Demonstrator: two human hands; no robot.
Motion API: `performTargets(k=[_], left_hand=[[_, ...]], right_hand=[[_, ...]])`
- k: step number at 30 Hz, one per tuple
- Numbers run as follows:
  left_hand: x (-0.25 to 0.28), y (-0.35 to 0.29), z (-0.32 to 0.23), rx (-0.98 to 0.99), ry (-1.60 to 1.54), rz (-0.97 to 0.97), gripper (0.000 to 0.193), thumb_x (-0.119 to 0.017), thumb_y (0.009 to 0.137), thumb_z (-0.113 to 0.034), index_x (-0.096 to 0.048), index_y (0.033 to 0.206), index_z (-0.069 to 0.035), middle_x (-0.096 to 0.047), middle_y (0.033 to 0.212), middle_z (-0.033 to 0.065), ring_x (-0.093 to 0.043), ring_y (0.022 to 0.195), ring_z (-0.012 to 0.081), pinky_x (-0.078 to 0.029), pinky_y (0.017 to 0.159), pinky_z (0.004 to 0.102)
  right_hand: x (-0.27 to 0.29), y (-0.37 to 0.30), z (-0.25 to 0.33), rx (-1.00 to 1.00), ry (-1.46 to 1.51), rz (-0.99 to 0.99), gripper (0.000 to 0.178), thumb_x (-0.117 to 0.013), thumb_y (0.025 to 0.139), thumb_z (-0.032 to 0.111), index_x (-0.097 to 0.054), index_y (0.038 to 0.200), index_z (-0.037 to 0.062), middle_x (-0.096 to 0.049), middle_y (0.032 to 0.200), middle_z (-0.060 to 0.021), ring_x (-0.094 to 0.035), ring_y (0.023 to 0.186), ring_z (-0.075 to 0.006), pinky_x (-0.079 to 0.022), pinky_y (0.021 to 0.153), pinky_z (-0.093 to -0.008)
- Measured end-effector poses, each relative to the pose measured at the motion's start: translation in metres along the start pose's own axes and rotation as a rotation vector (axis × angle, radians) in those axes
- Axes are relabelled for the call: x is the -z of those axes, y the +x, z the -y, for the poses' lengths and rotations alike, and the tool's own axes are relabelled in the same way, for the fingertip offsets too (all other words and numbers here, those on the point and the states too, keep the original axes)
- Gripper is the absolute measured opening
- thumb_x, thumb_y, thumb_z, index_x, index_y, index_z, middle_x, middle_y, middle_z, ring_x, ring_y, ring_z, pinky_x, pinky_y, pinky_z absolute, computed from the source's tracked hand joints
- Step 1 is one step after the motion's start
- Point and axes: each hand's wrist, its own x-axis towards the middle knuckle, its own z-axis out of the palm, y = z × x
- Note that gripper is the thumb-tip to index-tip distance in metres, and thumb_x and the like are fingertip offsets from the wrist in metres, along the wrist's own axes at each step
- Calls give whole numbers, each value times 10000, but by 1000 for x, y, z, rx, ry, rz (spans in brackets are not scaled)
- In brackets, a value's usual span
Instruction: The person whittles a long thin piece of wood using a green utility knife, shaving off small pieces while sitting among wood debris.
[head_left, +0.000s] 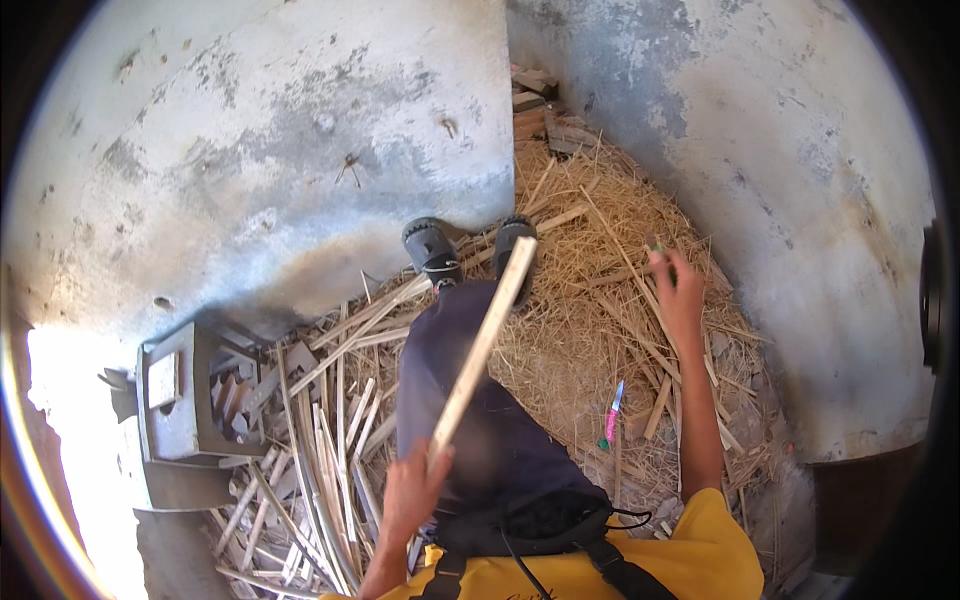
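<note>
My left hand (412, 488) is closed around the lower end of a long, flat strip of pale wood (483, 348). The strip slants up and away across my dark trousers, its far end over my shoe. Out to the right, above the straw, is my right hand (678, 290), its fingers curled together. Something small and dark shows at its fingertips, too blurred to name. Nearer to me than that hand, a knife (613, 414) with a pink handle lies on the littered floor, its blade pointing away.
Straw and shavings (590, 330) cover the floor ahead and right. Many split wood strips (330, 470) lie heaped at left, beside a grey box-like frame (180, 400) with openings. Worn walls (300, 120) meet in front of my black shoes (432, 250). A dark round object (932, 300) sits at far right.
</note>
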Motion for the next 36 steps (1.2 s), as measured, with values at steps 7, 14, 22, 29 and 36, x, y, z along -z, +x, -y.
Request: performTargets(k=[7, 14, 22, 29, 36], left_hand=[[5, 36, -50, -143, -107, -170, 310, -787, 991, -264, -659, 1082, 4, -679, 739, 251, -690, 665, 451, -507, 584, 462], [-4, 43, -70, -177, -163, -133, 318, -823, 963, -247, -635, 1023, 1, -648, 706, 216, -647, 584, 389, -476, 558, 436], [-10, 33, -74, -214, -170, -171, 309, -810, 965, -252, -613, 941, -16, -599, 633, 173, -610, 520, 338, -447, 525, 403], [-16, 24, -58, -185, -67, -127, 317, -794, 985, -282, -621, 1040, -22, -667, 712, 237, -679, 679, 481, -503, 586, 504], [-11, -10, -38, -89, -45, 19, 368, -802, 967, -343, -661, 1022, -8, -698, 742, 245, -711, 706, 470, -547, 617, 479]], right_hand=[[-18, -78, 78, 269, 433, 235, 451, -647, 1065, 489, -747, 1101, 51, -701, 780, -64, -638, 605, -184, -480, 536, -347], [-20, -106, 133, 696, 388, 312, 307, -801, 965, 352, -741, 1023, 56, -748, 859, -91, -729, 670, -250, -548, 572, -374], [-21, -104, 133, 647, 371, 187, 297, -784, 973, 365, -756, 1030, 74, -757, 855, -76, -718, 632, -256, -536, 546, -366], [-20, -61, 113, 528, 227, 167, 315, -740, 1011, 377, -785, 1068, 70, -752, 786, -84, -710, 608, -233, -527, 534, -346], [-27, 34, 5, -238, 2, -48, 569, -539, 1107, 530, -769, 1234, 26, -742, 774, -117, -663, 611, -210, -510, 561, -408]])
